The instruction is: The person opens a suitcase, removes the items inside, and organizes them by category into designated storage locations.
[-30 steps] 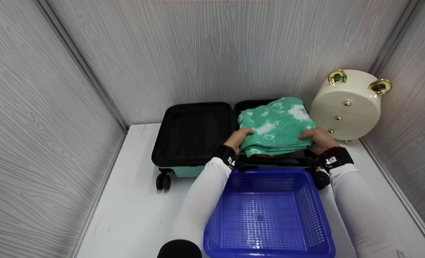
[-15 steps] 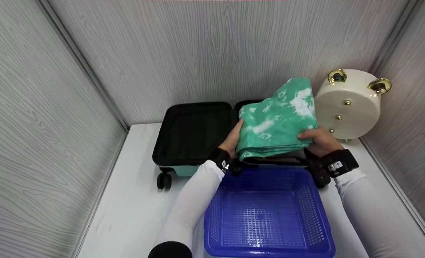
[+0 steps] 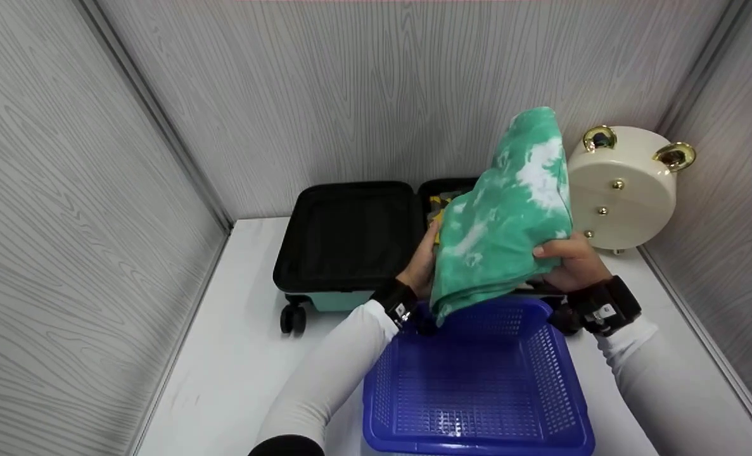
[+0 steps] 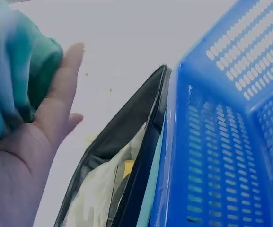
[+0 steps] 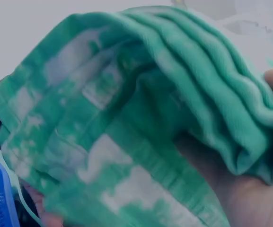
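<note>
A folded green-and-white tie-dye garment (image 3: 502,215) is held up, tilted, over the right half of an open suitcase (image 3: 350,234). Its lower front corner overlaps the blue basket (image 3: 477,440). My right hand (image 3: 575,263) grips its right edge, thumb on top and fingers underneath. Several stacked folds and a pale label (image 5: 102,90) show in the right wrist view. My left hand (image 3: 420,263) supports the left edge; in the left wrist view its fingers (image 4: 63,87) are extended against the cloth. Yellow-and-grey patterned cloth (image 3: 438,206) shows in the suitcase behind the garment.
The perforated basket stands directly in front of the suitcase's right half. A cream round case with gold fittings (image 3: 623,190) stands at the right against the wall. Black suitcase wheels (image 3: 293,318) stick out toward the front. Grey wood-grain panels (image 3: 376,95) enclose the white table (image 3: 236,354).
The garment has been lifted from the suitcase and tilted, its far corner rising, and has come nearer. My left thumb has left its top surface. More patterned cloth shows beneath.
</note>
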The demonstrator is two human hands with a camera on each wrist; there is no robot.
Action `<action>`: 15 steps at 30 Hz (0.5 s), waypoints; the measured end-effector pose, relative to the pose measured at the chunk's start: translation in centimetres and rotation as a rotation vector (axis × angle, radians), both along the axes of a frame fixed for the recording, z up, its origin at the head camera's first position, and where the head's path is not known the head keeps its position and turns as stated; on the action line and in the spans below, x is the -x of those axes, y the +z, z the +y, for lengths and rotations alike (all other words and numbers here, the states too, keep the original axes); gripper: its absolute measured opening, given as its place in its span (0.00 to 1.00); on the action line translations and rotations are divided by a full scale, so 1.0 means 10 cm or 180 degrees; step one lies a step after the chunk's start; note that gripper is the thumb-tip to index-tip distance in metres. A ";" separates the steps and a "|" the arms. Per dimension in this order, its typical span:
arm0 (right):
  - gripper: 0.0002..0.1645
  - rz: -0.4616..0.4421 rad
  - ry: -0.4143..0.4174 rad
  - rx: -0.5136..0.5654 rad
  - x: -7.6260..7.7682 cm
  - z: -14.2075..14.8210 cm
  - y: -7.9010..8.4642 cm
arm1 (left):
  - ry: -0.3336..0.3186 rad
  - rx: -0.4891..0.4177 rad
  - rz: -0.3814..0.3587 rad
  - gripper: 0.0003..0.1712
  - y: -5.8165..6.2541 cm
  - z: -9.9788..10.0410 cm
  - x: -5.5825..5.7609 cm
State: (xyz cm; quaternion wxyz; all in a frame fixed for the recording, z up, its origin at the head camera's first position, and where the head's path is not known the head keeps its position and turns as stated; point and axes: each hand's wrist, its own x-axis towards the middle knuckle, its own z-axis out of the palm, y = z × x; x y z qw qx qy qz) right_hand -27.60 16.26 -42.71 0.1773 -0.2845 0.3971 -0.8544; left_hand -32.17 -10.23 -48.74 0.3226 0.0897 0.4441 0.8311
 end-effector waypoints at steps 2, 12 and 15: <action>0.36 0.0083 0.0048 -0.0096 -0.05 0.06 -0.02 | -0.0040 -0.0086 -0.0023 0.28 0.01 -0.05 -0.02; 0.40 0.0160 0.0160 -0.1183 -0.26 0.52 -0.14 | 0.0289 0.0828 0.0473 0.29 0.07 -0.51 -0.18; 0.34 0.0016 -0.0062 -0.1498 -0.31 0.50 -0.12 | 0.0265 0.1072 0.0563 0.30 0.14 -0.61 -0.29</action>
